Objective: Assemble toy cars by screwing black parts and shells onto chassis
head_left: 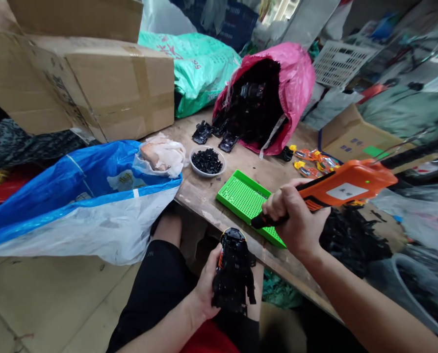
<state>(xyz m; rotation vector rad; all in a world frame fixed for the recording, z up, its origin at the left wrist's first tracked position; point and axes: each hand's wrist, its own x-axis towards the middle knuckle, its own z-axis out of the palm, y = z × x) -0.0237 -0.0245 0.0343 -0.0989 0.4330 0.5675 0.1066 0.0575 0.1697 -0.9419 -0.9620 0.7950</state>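
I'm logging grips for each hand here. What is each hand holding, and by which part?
Left hand grips the black plastic assembly along its left side. Right hand holds the orange electric screwdriver around its front grip, near the tip.

An orange electric screwdriver with a black grip. The toy part near the lap is black with a streak of orange. A bright green perforated tray, a pink sack of black parts, a blue-and-white bag left, and brown cardboard boxes beyond.
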